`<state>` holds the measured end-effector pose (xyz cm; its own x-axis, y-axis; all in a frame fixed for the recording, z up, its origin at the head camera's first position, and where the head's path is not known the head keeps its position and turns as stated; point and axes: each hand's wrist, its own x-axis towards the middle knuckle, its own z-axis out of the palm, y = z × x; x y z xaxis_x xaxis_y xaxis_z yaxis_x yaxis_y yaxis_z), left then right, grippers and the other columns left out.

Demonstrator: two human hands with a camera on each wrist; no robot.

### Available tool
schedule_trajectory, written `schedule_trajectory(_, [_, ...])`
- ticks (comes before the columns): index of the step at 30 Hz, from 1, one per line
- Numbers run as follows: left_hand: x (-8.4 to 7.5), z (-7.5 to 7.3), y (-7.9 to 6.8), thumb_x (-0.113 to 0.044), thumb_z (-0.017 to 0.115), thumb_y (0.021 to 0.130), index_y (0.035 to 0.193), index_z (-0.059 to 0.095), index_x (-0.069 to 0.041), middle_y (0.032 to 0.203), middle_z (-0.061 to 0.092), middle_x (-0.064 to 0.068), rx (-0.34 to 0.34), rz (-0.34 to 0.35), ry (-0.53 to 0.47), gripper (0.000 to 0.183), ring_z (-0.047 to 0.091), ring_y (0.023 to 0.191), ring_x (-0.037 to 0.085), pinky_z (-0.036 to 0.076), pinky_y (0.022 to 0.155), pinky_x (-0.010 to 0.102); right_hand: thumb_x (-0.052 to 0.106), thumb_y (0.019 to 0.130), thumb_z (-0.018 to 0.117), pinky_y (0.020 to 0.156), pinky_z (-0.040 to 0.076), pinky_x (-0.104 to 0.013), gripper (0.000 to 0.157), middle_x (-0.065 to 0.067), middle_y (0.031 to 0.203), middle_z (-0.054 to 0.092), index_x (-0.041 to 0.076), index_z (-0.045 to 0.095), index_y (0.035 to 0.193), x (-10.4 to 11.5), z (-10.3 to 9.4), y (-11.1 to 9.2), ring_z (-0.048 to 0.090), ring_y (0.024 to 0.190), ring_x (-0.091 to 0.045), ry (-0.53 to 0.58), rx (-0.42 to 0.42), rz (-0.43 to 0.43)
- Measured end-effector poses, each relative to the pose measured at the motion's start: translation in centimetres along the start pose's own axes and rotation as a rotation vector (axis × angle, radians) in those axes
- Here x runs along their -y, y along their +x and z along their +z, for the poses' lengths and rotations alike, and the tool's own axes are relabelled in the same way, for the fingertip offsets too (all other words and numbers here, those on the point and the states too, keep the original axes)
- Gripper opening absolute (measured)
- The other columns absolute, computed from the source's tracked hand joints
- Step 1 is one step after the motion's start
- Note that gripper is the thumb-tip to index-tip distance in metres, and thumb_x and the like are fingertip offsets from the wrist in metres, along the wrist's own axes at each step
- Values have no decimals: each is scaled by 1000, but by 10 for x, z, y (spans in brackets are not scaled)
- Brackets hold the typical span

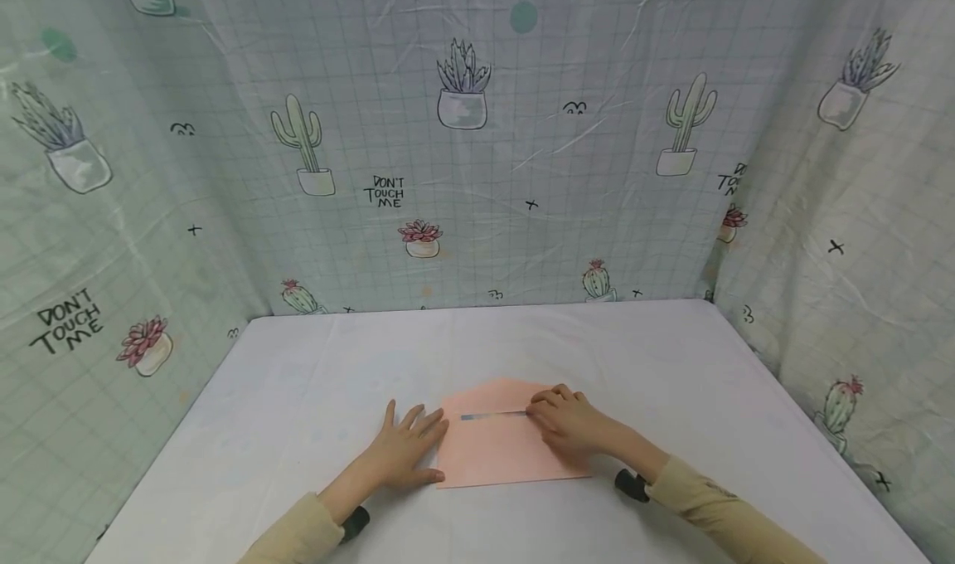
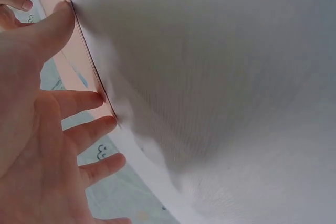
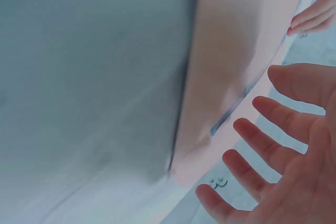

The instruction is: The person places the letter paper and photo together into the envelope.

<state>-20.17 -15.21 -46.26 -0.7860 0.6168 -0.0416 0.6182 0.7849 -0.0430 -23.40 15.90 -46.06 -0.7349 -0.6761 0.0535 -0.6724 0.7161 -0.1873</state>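
Note:
A pink envelope (image 1: 500,456) lies flat on the white table with its pointed flap (image 1: 500,390) folded out on the far side. Along its mouth shows a narrow blue-grey strip (image 1: 492,415), the rest of it hidden inside. My left hand (image 1: 406,448) rests at the envelope's left edge, fingers spread and the thumb near the front corner. Over the right part of the envelope is my right hand (image 1: 570,419), its fingertips by the right end of the strip. In the right wrist view the right fingers (image 3: 262,140) are parted and loosely bent, with nothing held between them.
White table surface (image 1: 336,365) surrounds the envelope. Behind and on both sides hangs a pale green curtain (image 1: 477,166) printed with potted plants. Dark wrist-worn devices sit under both sleeves, one below the left wrist (image 1: 354,524) and one below the right wrist (image 1: 632,485).

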Motion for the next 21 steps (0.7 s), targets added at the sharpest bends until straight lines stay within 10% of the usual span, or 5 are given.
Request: schedule_trajectory(21, [6,-5,-10,-40,54,85,128,48,-13,130,50,7,-257,-78,-134,51,44,119,30,24,99,61,17,85,58,77,42,-48,35,-9,122,51,10,53,119,-44,-2,-40,44,107,-27,45,-129,111])
